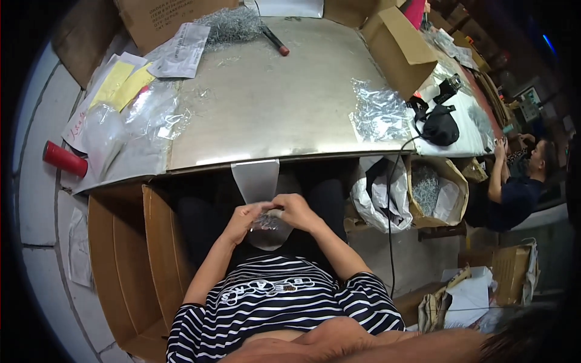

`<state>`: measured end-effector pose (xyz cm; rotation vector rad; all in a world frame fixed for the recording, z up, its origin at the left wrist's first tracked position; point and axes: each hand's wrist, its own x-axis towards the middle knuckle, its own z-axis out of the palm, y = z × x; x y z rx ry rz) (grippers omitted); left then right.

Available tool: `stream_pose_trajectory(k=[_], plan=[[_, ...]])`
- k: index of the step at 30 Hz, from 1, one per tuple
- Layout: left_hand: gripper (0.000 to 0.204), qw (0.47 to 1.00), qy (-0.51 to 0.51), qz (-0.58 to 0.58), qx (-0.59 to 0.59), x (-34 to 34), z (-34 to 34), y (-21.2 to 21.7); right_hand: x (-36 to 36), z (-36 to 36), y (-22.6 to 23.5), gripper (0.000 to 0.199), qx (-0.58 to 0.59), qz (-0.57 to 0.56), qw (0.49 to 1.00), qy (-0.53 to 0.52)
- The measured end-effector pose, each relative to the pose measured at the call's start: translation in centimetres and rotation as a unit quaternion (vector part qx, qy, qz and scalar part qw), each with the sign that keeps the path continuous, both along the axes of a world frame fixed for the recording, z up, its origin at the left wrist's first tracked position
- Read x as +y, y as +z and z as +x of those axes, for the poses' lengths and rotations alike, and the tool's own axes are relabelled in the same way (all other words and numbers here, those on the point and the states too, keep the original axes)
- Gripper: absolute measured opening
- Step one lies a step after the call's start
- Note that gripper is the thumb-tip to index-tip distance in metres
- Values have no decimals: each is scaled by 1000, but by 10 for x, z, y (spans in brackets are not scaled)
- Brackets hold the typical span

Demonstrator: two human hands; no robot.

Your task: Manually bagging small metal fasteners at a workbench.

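Over my lap, just below the table's front edge, my two hands are close together. My left hand has its fingers closed on the top of a small clear plastic bag. Bent fingers of my right hand pinch the same bag from the other side. Small shiny bits show in the bag, too blurred to name, and its rounded lower part hangs toward my shirt. Right behind my hands, a pale strip slopes down from the table edge. My fingertips partly hide the bag's mouth.
Small clear pieces lie on the metal-topped table, with a tangled heap at the back. Open cartons stand at my left. A lined bin and black cable are at right, where another person sits.
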<state>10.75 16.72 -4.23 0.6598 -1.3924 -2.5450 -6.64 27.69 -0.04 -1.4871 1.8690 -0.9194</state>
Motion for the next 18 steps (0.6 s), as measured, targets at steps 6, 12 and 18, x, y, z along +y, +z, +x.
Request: stream_pose_trajectory(k=[6,12,18], plan=[[35,969,146,-189,57,-61,6,55,-2,-124,64,18,55,-184,912,-362],[21,871,286,-398,33,-128,10,74,-29,-214,66,27,456,53,777,-430],[62,659,267,-685,-162,-186,-8,79,-192,-208,75,30,277,-180,930,-161]])
